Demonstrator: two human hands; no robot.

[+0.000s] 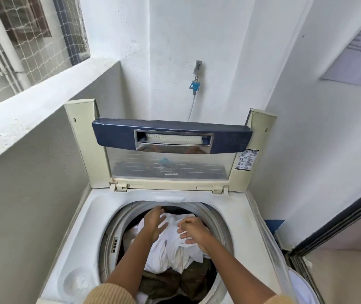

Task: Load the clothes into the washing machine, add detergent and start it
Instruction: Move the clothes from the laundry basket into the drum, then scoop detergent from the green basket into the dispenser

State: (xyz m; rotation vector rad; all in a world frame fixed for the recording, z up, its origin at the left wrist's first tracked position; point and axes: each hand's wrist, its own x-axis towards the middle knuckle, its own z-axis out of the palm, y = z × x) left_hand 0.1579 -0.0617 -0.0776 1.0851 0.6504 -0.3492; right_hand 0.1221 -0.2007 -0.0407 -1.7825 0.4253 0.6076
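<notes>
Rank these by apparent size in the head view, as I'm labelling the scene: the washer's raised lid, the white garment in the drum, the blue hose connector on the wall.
1. raised lid
2. white garment, partly covered
3. blue hose connector, smallest, though farthest away

The sticker [247, 160] is too small to read; the drum [107, 238] leaves the bottom edge.

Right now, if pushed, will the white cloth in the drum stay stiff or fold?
Probably floppy: the white cloth lies crumpled in folds. It likely sinks under the left hand and right hand, being heaped on dark clothes.
</notes>
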